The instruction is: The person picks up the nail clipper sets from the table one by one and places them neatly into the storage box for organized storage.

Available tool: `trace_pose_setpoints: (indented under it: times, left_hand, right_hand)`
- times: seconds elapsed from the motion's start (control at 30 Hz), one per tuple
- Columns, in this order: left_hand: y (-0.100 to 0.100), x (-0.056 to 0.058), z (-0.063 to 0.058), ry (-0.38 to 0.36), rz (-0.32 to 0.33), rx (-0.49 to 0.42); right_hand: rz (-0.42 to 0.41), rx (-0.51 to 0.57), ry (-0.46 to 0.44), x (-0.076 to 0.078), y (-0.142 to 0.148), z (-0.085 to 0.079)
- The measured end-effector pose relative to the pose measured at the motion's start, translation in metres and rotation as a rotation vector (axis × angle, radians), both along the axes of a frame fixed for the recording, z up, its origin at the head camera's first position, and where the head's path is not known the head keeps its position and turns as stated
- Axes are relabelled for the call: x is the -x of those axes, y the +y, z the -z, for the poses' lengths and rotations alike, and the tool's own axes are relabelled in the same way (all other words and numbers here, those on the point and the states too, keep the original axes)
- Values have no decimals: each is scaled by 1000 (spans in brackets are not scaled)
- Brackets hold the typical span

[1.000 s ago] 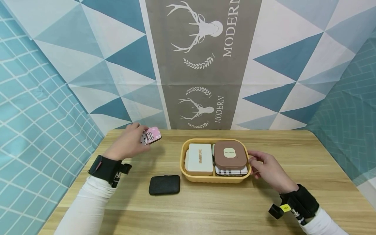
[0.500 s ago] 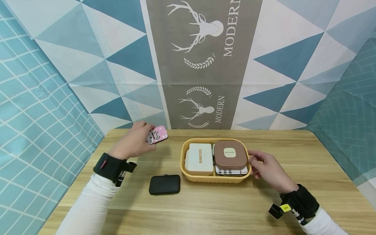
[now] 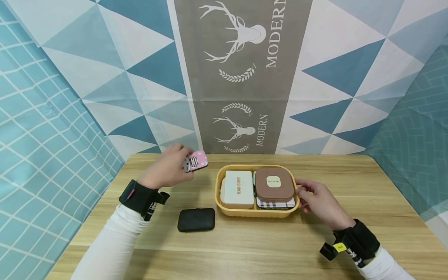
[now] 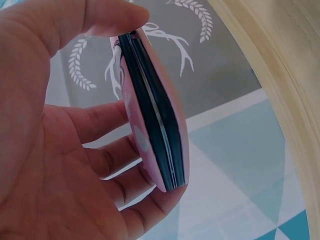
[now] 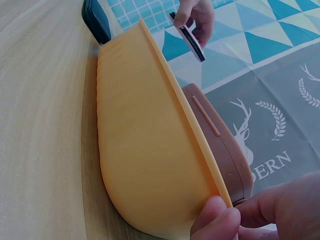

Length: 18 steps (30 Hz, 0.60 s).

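My left hand [image 3: 168, 168] holds a slim pink case [image 3: 200, 158] with white dots and a striped cartoon figure, above the table left of the yellow basket [image 3: 238, 213]. In the left wrist view the thumb grips one end of the case and fingertips support the other. Its dark, closed seam [image 4: 162, 115] faces the camera. At the basket's right end my right hand [image 3: 323, 204] pinches the rim, its thumb outside the wall in the right wrist view. Inside the basket lie a white box [image 3: 238, 188] lettered MANICURE and a brown rounded box [image 3: 274, 192] on top of a plaid case [image 3: 276, 204].
A black textured case [image 3: 196, 220] lies on the wooden table [image 3: 245, 249], just in front of the basket's left end. Patterned cloth [image 3: 241, 93] rises behind the table's far edge, with tiled-print cloth [image 3: 45, 155] along the left side.
The left hand has moved right with the pink case, towards the basket. The right hand, the basket and the black case have stayed in place.
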<state>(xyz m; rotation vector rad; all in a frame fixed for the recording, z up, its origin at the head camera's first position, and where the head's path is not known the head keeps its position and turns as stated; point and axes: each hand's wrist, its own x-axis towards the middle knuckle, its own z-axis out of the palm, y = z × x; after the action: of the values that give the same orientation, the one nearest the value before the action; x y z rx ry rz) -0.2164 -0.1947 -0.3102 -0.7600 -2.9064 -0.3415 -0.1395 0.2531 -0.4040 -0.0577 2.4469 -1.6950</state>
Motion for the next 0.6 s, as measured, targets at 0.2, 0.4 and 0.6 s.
trace_pose_setpoints:
  times: [0.2,0.4,0.6]
  left_hand:
    - [9,1,0,-28,0,13]
    - [17,2,1,-21,14,19]
    - [26,2,1,-13,40,16]
  right_hand:
    - [-5,-4,3,0,0,0]
    - [-5,-3,0,0,1,1]
    - [-5,-7,2,0,0,0]
